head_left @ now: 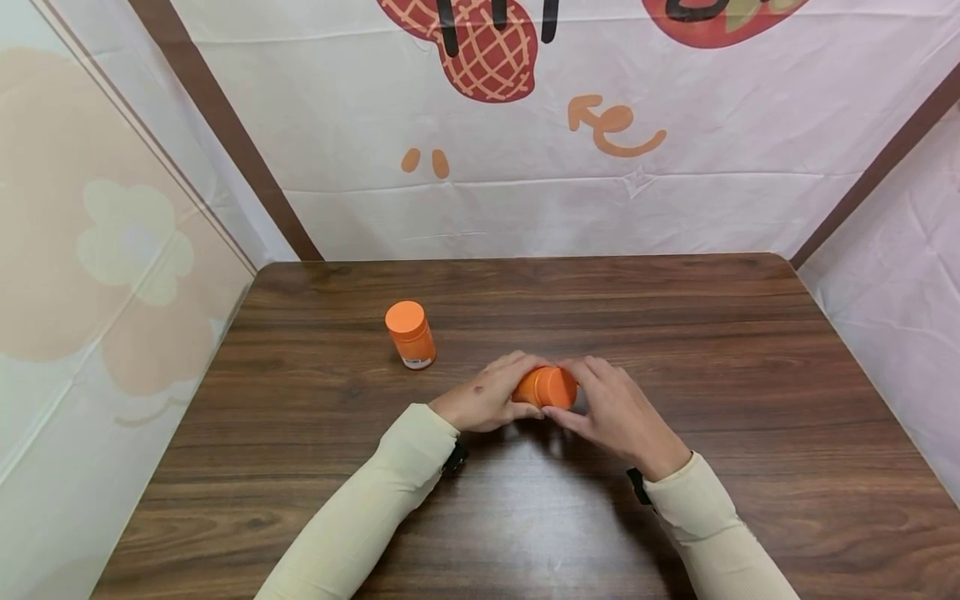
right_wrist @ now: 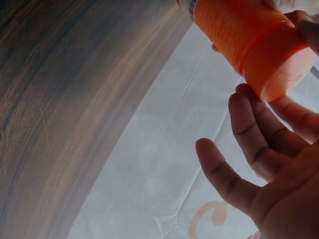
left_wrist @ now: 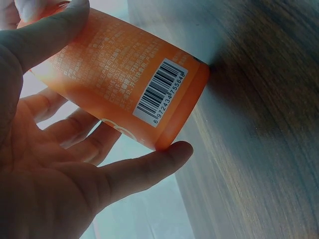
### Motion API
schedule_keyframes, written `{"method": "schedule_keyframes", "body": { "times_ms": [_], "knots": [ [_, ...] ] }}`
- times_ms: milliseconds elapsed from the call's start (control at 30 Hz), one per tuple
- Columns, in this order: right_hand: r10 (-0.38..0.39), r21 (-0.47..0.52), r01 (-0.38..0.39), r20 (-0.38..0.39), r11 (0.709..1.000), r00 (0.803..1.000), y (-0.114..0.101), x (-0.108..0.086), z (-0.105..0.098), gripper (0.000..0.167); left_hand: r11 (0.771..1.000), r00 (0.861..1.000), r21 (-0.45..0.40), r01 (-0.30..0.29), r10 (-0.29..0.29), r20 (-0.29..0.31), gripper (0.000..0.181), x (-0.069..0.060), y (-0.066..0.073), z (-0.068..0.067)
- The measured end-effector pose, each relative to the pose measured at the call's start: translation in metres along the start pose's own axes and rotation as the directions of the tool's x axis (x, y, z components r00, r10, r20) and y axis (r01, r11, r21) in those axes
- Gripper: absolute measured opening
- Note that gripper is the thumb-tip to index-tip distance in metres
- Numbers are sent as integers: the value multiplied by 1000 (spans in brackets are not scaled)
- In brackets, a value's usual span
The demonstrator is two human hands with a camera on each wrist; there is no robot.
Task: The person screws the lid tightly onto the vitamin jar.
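An orange plastic bottle (head_left: 530,387) is tilted between my two hands, its orange screw lid (head_left: 558,388) toward the right. My left hand (head_left: 491,393) grips the bottle's body. In the left wrist view the thumb lies across the printed label and one fingertip touches the edge of the base, near a white barcode (left_wrist: 160,92). My right hand (head_left: 611,406) pinches the lid between thumb and fingers. In the right wrist view some fingertips touch the lid (right_wrist: 279,64), while the little finger (right_wrist: 224,174) stands apart from it. The lid appears to be on the bottle.
A second orange bottle (head_left: 412,337) stands upright with its lid on, to the left and farther back on the dark wood table (head_left: 637,308). Behind the table hangs a white printed cloth (head_left: 525,217), with more cloth at both sides.
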State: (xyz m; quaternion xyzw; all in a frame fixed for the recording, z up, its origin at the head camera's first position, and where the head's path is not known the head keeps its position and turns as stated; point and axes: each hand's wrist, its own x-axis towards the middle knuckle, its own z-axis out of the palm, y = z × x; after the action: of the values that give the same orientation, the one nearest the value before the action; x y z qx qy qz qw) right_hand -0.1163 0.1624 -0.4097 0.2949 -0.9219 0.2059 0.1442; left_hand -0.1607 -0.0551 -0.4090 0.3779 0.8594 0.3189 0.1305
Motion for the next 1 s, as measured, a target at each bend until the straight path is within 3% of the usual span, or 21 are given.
{"method": "schedule_keyframes", "body": {
  "times_ms": [100, 200, 400, 567, 1000],
  "knots": [
    [56, 19, -56, 29, 998, 998, -1, 0, -1, 56, 1000, 1000, -2, 7, -7, 4, 55, 0, 0, 0],
    [63, 22, -64, 43, 998, 997, -1, 0, -2, 61, 1000, 1000, -2, 9, -9, 11, 55, 0, 1, 0],
    [-61, -2, 61, 32, 998, 998, 4, -1, -3, 73, 1000, 1000, 10, -15, 15, 11, 59, 0, 0, -1],
    [-127, -13, 127, 28, 992, 992, 6, -2, -3, 70, 1000, 1000, 8, -28, 28, -1, 56, 0, -1, 0],
    [-42, -44, 43, 3, 998, 999, 2, -1, -2, 59, 1000, 1000, 11, -2, 2, 0, 56, 1, 0, 0]
  ]
}}
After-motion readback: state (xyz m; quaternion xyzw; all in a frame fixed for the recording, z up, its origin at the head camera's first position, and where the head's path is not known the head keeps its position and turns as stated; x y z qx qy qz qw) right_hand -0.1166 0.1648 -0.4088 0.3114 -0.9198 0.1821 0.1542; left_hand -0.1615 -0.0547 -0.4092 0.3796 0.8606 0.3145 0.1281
